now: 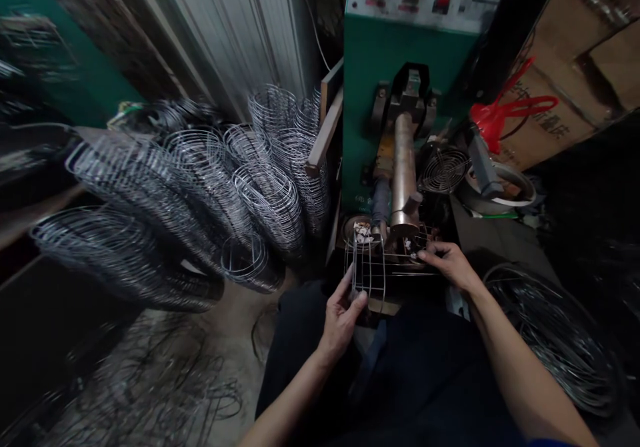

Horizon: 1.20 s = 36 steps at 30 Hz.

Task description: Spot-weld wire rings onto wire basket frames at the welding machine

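My left hand (339, 320) is closed on a small wire basket (370, 289) of thin, curved metal wires, gripping its left side between thumb and fingers. The basket sits at the lower end of a green machine (363, 147), just below a thick metal cylinder (404, 167) that slants down from it. My right hand (453, 267) is to the right of the cylinder's tip, thumb and fingertips pinched at a thin wire. Where that wire joins the basket is too dark to make out. Left of the cylinder is a small round dish (353, 226) with whitish bits in it.
Tall stacks of wire rings (270, 200) stand on the left, with loose wire scraps (165, 367) on the floor. At right are a metal bowl (510, 184), a red plastic thing (500, 117), cardboard boxes (545, 114) and a wire coil (555, 340). A wooden bar (325, 134) juts beside the machine.
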Tool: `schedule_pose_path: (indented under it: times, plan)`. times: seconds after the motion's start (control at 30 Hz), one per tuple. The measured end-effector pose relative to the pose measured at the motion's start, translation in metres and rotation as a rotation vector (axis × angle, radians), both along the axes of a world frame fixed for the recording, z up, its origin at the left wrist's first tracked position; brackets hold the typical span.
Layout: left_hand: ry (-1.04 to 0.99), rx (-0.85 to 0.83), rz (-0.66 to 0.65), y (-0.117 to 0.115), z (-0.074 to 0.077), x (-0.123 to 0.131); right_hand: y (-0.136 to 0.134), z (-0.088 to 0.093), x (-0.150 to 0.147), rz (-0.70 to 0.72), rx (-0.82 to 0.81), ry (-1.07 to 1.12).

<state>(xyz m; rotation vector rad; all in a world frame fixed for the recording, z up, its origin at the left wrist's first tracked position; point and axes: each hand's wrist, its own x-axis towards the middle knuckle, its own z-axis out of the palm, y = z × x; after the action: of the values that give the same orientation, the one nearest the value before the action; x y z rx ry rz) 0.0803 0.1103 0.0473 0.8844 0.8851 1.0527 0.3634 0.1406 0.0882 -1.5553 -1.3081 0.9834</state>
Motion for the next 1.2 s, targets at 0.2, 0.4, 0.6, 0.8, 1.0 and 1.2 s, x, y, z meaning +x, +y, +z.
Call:
schedule_pose_path:
  times: [0.2, 0.4, 0.6, 0.8, 1.0, 1.2]
  plan:
    - [-0.028, -0.018, -0.012, 0.004, -0.001, 0.005, 0.005, 0.005, 0.003, -0.007, -0.006, -0.033]
    - [-0.027, -0.011, -0.031, 0.009, -0.001, 0.007, 0.008, 0.008, 0.001, -0.013, -0.006, -0.024]
    - [-0.032, -0.002, -0.042, 0.008, 0.001, 0.006, 0.006, 0.011, 0.002, -0.032, -0.005, -0.058]
    - [-0.108, -0.011, -0.163, 0.018, 0.01, 0.004, -0.028, -0.006, 0.0, -0.216, 0.281, -0.163]
    - [-0.024, -0.022, -0.05, 0.014, 0.011, 0.015, -0.045, -0.028, -0.021, -0.279, 0.378, -0.205]
    - [-0.03, 0.001, 0.026, 0.008, 0.008, 0.019, -0.027, -0.019, -0.033, -0.236, 0.449, -0.221]
